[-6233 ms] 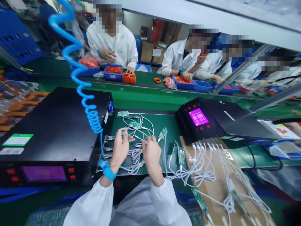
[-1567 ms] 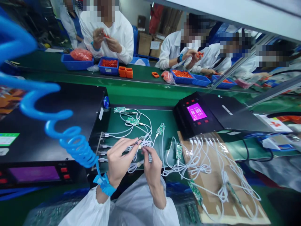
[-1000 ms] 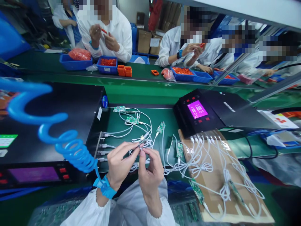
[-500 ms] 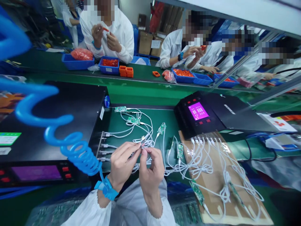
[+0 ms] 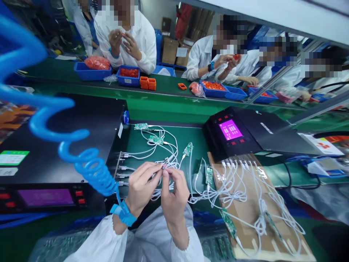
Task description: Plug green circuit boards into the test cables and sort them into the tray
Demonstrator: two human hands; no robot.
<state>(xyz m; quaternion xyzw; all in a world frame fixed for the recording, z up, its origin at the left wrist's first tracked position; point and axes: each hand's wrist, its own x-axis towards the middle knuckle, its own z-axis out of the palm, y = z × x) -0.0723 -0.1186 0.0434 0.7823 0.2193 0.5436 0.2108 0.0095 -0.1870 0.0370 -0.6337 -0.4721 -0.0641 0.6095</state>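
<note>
Biggest on my feed: L blk box (image 5: pixel 73 138) w/ purple screen & red btns, then R blk box (image 5: pixel 261 134), screen lit brighter magenta. Btwn them, green tabletop (image 5: pixel 188 131). Cardboard sheet (image 5: pixel 248 214) lies nr R box, lower R. Blue coil cord (image 5: pixel 92 163) drops to the blue strap at my L wrist.

My L hand (image 5: pixel 141 187) & R hand (image 5: pixel 174 194) are raised over the near-mid of the tabletop, side by side, tips meeting. White cables (image 5: pixel 231 194) run out of both boxes, looped & tangled, some under my fingers, a big bunch over the cardboard's L edge. Green circuit boards (image 5: pixel 209 176) lie among them, several w/ white plugs in their ends; a few flat at far L, one tilted up on edge R of ctr.

Smallest: the small piece (image 5: pixel 164 166) at my fingertips. Greyish, mostly covered; can't tell if one part or two joined. Grip: L thumb & index closed on it, R thumb & index pinching its near side, hardly any gap either hand.
</note>
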